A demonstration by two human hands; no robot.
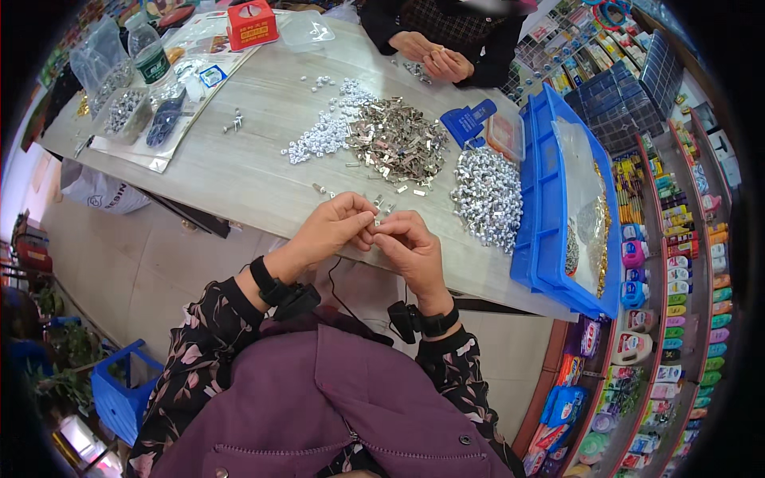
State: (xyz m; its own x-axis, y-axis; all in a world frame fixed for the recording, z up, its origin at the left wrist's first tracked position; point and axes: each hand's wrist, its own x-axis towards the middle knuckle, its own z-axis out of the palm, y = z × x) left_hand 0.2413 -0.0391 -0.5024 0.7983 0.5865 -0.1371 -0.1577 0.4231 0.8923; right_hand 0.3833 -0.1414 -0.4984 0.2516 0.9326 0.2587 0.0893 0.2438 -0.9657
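Small metal piece between fingertips of left hand and right hand.

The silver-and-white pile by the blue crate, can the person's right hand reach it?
Probably yes: the silver-and-white pile lies near the right hand, with bare tabletop between. But that hand seems to pinch a tiny part, so it may need to let go.

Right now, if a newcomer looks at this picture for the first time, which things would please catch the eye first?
Probably the bright blue plastic crate at the right end of the table. Next, the heap of flat metal pieces in mid-table and the heap of white-and-silver pieces beside the crate. At the near edge, the left hand and right hand meet around a small metal part.
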